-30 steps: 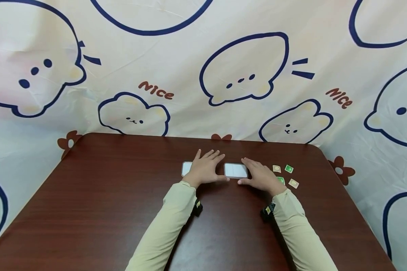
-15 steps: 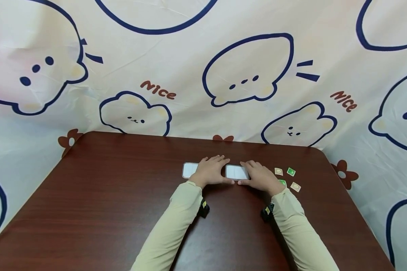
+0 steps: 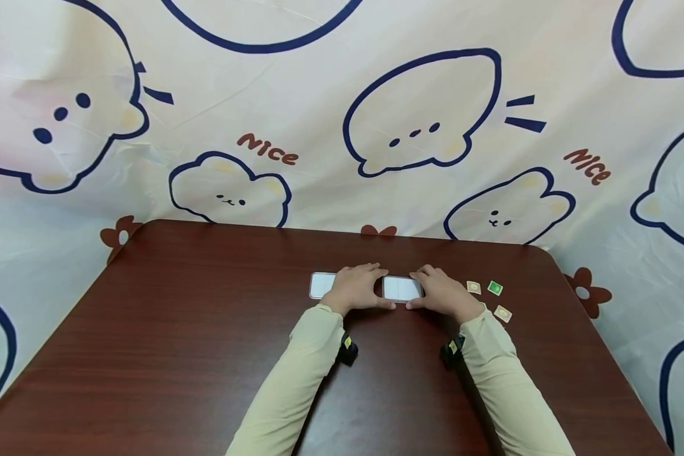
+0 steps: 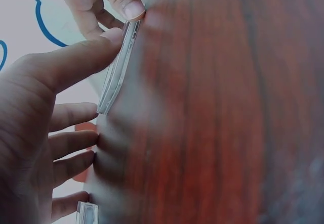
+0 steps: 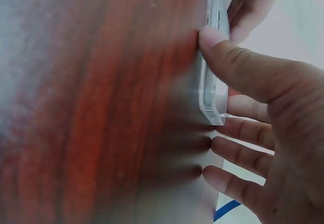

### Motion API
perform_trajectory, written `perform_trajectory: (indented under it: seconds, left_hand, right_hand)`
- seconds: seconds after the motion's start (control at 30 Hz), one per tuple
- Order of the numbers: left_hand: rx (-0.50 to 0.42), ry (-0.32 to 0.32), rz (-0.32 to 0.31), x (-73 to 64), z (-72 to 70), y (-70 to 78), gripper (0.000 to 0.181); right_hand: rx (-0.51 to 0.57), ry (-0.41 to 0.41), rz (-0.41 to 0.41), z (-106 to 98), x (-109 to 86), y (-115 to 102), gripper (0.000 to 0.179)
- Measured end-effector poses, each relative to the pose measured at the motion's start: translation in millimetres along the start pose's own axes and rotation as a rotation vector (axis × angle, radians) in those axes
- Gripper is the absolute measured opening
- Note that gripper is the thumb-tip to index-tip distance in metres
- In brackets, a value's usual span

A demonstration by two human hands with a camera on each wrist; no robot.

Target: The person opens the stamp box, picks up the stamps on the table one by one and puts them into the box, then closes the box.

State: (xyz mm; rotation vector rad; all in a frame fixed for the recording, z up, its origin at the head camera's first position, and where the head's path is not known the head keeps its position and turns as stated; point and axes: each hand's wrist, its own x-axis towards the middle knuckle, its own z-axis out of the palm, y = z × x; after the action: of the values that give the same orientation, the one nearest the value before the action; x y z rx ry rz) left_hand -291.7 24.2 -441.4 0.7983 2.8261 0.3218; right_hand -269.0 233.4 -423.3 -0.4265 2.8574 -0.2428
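Note:
A flat rectangular case [image 3: 402, 289] with a white face and clear edges lies on the brown table between both hands. My left hand [image 3: 354, 290] holds its left end, with the thumb [image 4: 112, 38] at the near edge and a fingertip at the far side. At the other end, my right hand [image 3: 444, 294] grips the case, its thumb [image 5: 212, 38] against the near edge and the index finger behind. A second similar case [image 3: 322, 285] lies left of the left hand, which partly covers it.
Right of the right hand lie small square pieces: a cream one [image 3: 474, 287], a green one [image 3: 495, 288] and another cream one [image 3: 503, 313]. A further green piece is mostly hidden by the right hand. A printed cloth [image 3: 313, 101] hangs behind the table [image 3: 177, 329].
My left hand has moved right to the middle case, uncovering more of the second case. The right hand has closed in on the middle case's right end. The head view has shifted slightly.

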Motion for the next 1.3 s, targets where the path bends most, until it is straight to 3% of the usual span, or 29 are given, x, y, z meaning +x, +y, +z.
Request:
perform_trajectory:
  seconds: [0.67,1.3]
  left_hand:
    - [-0.034,0.025,-0.038,0.7,0.4,3.3,0.07]
    - [-0.084,0.024,-0.04,0.4,0.1,2.5,0.068]
  right_hand:
    - [0.042,0.01,-0.027,-1.1,1.1,3.4,0.068]
    - [0.16,0.098,-0.081,14.7,-0.3,16.6,0.066]
